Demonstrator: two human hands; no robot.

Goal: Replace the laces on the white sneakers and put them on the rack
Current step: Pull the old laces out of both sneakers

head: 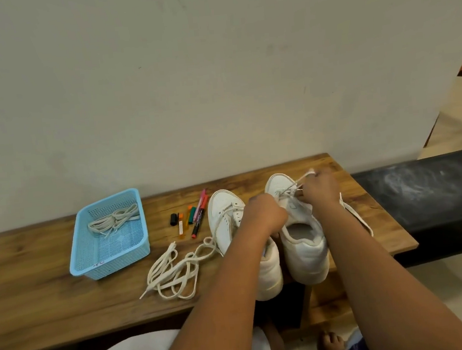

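Plain pale wall behind, w/ a brown wood-grain bench top (52, 302) running across in front of you. Far left on it sits a light blue perforated plastic basket (84, 255) holding a bundle of cream flat laces (113, 220); there's a small handwritten mark on its near wall, too small to read. Next, a cluster of coloured marker pens (197, 215) w/ a loose black cap; print on the barrels isn't legible. Nearer you, a loose tangle of cream flat laces (174, 269) lies on the wood, one end running up to the left white leather sneaker (226, 218).

Your left hand (265, 214) is curled, fingers closed by the eyelets of the right white leather sneaker (302, 241), prob pinching a lace, though I can't tell for sure. Your right hand (320, 185) pinches the cream lace being threaded (304, 177) near the toe, pulled taut. Its other end trails off right across the bench.

Risks: both heels overhang the near bench edge, so a hard tug could tip a shoe off. The trailing end may slip back thru the eyelets and leave uneven lengths. No brand visible on the shoes. Rack isn't in view.
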